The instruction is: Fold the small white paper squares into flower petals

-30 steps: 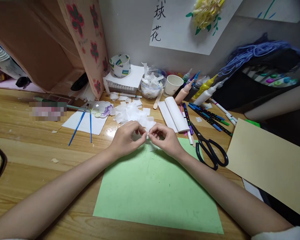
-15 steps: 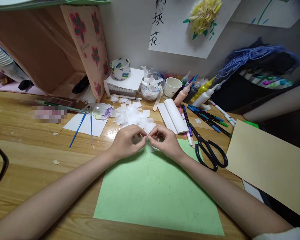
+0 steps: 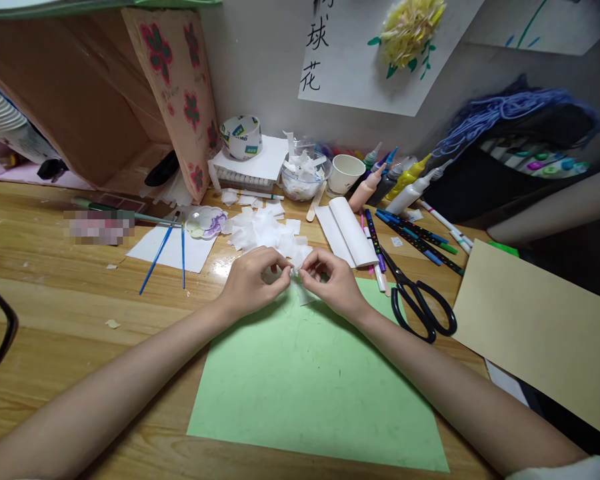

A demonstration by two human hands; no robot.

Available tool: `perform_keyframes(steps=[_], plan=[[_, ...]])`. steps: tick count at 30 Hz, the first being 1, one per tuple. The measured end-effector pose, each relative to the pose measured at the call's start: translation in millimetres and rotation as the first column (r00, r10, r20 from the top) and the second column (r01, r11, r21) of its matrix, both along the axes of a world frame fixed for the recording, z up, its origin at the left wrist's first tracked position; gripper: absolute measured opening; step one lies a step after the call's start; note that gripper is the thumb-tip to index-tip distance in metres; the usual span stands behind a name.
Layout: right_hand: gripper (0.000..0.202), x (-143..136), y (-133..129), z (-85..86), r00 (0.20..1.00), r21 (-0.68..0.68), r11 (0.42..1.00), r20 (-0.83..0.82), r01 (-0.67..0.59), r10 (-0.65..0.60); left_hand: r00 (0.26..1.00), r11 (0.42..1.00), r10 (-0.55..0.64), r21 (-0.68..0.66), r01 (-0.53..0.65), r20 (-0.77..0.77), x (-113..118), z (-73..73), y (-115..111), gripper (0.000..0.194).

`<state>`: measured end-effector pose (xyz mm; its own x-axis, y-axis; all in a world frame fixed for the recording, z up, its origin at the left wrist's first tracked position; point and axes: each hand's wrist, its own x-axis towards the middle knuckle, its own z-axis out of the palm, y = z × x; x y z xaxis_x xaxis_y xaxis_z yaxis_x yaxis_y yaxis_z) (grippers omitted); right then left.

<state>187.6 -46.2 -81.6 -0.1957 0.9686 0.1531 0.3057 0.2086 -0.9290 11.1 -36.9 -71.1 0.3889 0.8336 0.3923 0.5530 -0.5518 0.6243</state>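
My left hand [image 3: 257, 280] and my right hand [image 3: 333, 283] meet above the far edge of a green sheet of paper [image 3: 315, 387]. Between their fingertips they pinch a small piece of white tissue paper [image 3: 295, 272], gathered where the fingers press it. Another pale scrap [image 3: 305, 295] shows just below the fingers; whether it joins the held piece I cannot tell. Right behind my hands lies a loose pile of white tissue paper pieces [image 3: 265, 230].
Black-handled scissors [image 3: 420, 303] lie right of the green sheet, beside several pens [image 3: 420, 237] and a folded white paper [image 3: 347, 233]. Paintbrushes [image 3: 183, 257] rest on white paper at left. A bowl of scraps [image 3: 303, 180], a paper cup [image 3: 345, 175] and paint bottles [image 3: 367, 190] line the back.
My fingertips have moved slightly apart, and more of the white tissue paper now shows between them. The things on the table stay in place.
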Motion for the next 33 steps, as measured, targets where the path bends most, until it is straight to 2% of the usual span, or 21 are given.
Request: perform_keyframes(steps=[3, 10, 27, 33], plan=[[0.006, 0.4, 0.3, -1.1, 1.0, -0.008, 1.0, -0.003, 0.008, -0.008, 1.0, 1.0, 0.017, -0.017, -0.017, 0.013, 0.0, 1.7, -0.1, 0.009], [0.006, -1.5, -1.7, 3.2, 0.998, 0.02, 0.999, 0.048, -0.036, 0.035, 0.998, 0.997, -0.064, -0.048, 0.063, -0.01, -0.5, 1.5, -1.1, 0.005], [0.007, 0.4, 0.3, -1.2, 0.999, -0.031, 0.999, -0.014, 0.033, -0.033, 0.993, 0.994, 0.101, -0.048, -0.099, 0.056, 0.8, 1.8, 0.3, 0.01], [0.011, 0.9, 0.2, -1.6, 0.996, -0.041, 0.998, -0.082, 0.037, -0.041, 0.993, 0.994, 0.099, -0.045, -0.096, 0.068, 0.7, 1.7, 1.2, 0.011]])
